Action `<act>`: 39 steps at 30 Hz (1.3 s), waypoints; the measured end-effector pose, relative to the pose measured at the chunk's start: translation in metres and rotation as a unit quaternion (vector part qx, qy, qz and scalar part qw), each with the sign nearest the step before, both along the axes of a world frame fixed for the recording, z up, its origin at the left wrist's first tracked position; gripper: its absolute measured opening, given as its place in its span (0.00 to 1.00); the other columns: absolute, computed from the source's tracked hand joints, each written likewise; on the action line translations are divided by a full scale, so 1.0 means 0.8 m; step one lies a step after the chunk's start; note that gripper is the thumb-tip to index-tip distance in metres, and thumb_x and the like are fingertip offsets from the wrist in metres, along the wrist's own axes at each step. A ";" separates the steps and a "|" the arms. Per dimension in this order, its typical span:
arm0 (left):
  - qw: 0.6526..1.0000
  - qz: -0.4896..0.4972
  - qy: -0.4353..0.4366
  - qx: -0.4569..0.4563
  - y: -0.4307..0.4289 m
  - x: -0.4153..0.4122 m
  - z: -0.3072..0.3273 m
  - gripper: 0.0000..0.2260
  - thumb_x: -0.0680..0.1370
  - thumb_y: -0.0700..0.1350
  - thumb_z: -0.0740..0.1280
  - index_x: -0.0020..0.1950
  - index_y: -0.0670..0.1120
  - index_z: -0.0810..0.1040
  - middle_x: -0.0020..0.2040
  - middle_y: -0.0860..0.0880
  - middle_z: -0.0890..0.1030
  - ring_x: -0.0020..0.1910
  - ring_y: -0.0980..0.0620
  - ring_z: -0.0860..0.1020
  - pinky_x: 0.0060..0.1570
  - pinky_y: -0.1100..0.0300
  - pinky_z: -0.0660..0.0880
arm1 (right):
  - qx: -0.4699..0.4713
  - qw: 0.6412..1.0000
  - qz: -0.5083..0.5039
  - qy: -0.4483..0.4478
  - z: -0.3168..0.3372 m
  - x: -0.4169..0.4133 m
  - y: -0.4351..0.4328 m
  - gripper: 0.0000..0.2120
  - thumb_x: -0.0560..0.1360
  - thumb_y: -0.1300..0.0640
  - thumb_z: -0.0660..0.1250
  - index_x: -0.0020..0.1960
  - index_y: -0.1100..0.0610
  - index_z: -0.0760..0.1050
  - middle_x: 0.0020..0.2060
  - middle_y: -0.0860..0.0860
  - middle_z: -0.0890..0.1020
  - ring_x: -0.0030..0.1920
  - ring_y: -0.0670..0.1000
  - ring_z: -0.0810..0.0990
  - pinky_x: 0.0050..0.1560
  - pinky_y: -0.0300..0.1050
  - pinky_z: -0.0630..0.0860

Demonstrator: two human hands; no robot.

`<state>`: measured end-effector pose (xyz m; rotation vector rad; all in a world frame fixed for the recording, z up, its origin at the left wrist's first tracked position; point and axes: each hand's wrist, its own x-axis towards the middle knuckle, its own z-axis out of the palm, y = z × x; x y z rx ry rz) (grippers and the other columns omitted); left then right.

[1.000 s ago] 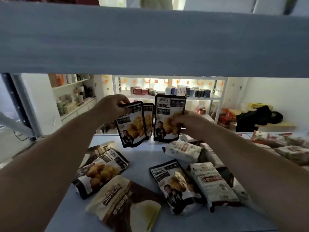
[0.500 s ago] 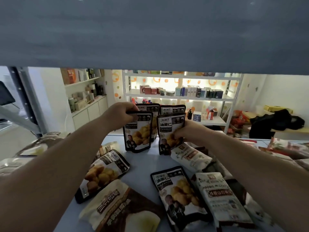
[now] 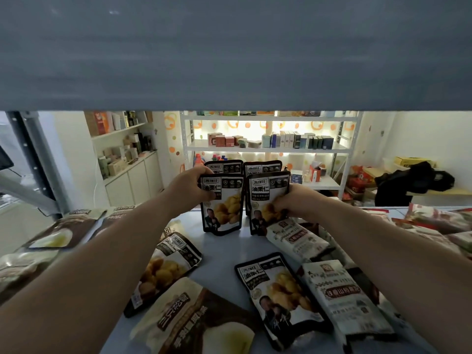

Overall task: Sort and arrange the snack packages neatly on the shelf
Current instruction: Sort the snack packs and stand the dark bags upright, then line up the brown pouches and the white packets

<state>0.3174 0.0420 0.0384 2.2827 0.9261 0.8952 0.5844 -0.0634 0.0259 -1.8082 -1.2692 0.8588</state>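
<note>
A: Chestnut pouches [image 3: 222,203] are standing upright at the shelf [image 3: 229,251] back; left hand [image 3: 189,185] and right hand [image 3: 293,203] are each gripping one.
B: Next probably calls for fetching the flat pouch [image 3: 278,292].

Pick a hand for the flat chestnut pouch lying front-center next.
Right, probably. The flat chestnut pouch lies just inside the right forearm, below the right hand. The left hand would cross over another flat pouch.

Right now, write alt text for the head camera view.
Two bare hands stand black chestnut pouches upright at the back of a pale shelf: left hand on the left front pouch, right hand on the right front pouch. More snack packages lie flat in front.
</note>
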 end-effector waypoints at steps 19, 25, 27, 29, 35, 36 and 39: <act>0.997 0.038 0.065 0.024 -0.046 -0.066 -0.008 0.22 0.74 0.47 0.73 0.66 0.47 0.71 0.52 0.55 0.80 0.46 0.60 0.79 0.42 0.64 0.76 | -0.004 0.962 -0.112 -0.249 0.022 -0.027 -0.054 0.20 0.67 0.49 0.76 0.51 0.53 0.69 0.40 0.48 0.75 0.42 0.48 0.74 0.35 0.41 0.68; 0.976 0.076 0.186 0.081 -0.092 -0.134 -0.034 0.18 0.76 0.53 0.68 0.65 0.57 0.72 0.58 0.58 0.78 0.52 0.59 0.76 0.49 0.60 0.75 | 0.022 0.924 0.001 -0.381 0.013 -0.119 -0.119 0.27 0.69 0.42 0.72 0.65 0.47 0.71 0.62 0.49 0.75 0.56 0.50 0.73 0.47 0.41 0.71; 0.969 0.091 0.206 0.104 -0.104 -0.152 -0.048 0.17 0.76 0.54 0.67 0.65 0.57 0.73 0.59 0.56 0.79 0.51 0.58 0.75 0.46 0.62 0.71 | -0.001 0.927 0.066 -0.370 0.008 -0.163 -0.135 0.33 0.68 0.37 0.70 0.71 0.43 0.67 0.68 0.46 0.72 0.62 0.49 0.72 0.53 0.44 0.70; 0.966 0.090 0.216 0.112 -0.115 -0.168 -0.062 0.17 0.77 0.55 0.64 0.66 0.57 0.73 0.60 0.55 0.78 0.53 0.57 0.75 0.47 0.61 0.69 | -0.033 0.921 0.137 -0.363 -0.001 -0.201 -0.147 0.35 0.67 0.32 0.69 0.72 0.40 0.66 0.69 0.43 0.71 0.62 0.45 0.71 0.52 0.43 0.68; 0.968 0.066 0.217 0.108 -0.152 -0.190 -0.091 0.08 0.78 0.54 0.61 0.56 0.57 0.75 0.51 0.60 0.73 0.52 0.55 0.75 0.44 0.60 0.71 | -0.072 0.926 0.172 -0.328 -0.035 -0.259 -0.159 0.43 0.65 0.29 0.70 0.75 0.40 0.60 0.70 0.44 0.70 0.65 0.49 0.71 0.49 0.43 0.66; 0.969 0.061 0.213 0.108 -0.156 -0.191 -0.092 0.11 0.78 0.54 0.61 0.59 0.56 0.75 0.54 0.58 0.74 0.54 0.54 0.74 0.49 0.57 0.73 | -0.066 0.933 0.162 -0.313 -0.038 -0.262 -0.159 0.42 0.65 0.30 0.71 0.75 0.41 0.61 0.69 0.44 0.71 0.63 0.48 0.71 0.49 0.42 0.66; 0.975 0.050 0.192 0.096 -0.165 -0.194 -0.092 0.14 0.79 0.52 0.61 0.64 0.52 0.75 0.60 0.54 0.75 0.59 0.51 0.72 0.58 0.51 0.72 | -0.047 0.950 0.131 -0.280 -0.041 -0.267 -0.161 0.40 0.63 0.32 0.74 0.71 0.41 0.66 0.63 0.43 0.74 0.54 0.45 0.71 0.45 0.40 0.68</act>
